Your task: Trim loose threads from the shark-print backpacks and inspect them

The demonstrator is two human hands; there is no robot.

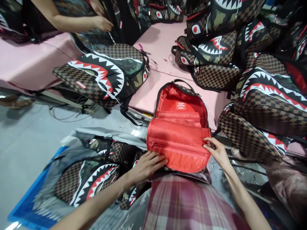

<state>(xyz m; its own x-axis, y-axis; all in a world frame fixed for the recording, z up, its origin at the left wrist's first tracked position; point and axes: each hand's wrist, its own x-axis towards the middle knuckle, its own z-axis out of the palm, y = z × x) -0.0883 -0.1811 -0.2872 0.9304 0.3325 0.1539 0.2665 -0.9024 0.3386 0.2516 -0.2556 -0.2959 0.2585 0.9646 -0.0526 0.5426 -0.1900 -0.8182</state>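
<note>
An unzipped bag (180, 125) with red lining, a mesh pocket, an inner zip and a small label lies opened out in front of me, its checked outside showing only at the edges. Its top half with the carry handle rests on the pink table; the lower half hangs toward my lap. My left hand (151, 163) lies with fingers stretched out over the lower left edge of the red panel. At the right edge, my right hand (217, 151) pinches the panel's rim between thumb and fingers.
A checked shark-mouth backpack (105, 72) lies on the pink table (155, 83) at left. More such bags (271, 92) are heaped at right. Below left, a blue crate (26, 201) holds bags in plastic. A co-worker's hand (103, 24) is at upper left. Small tools (154, 61) lie mid-table.
</note>
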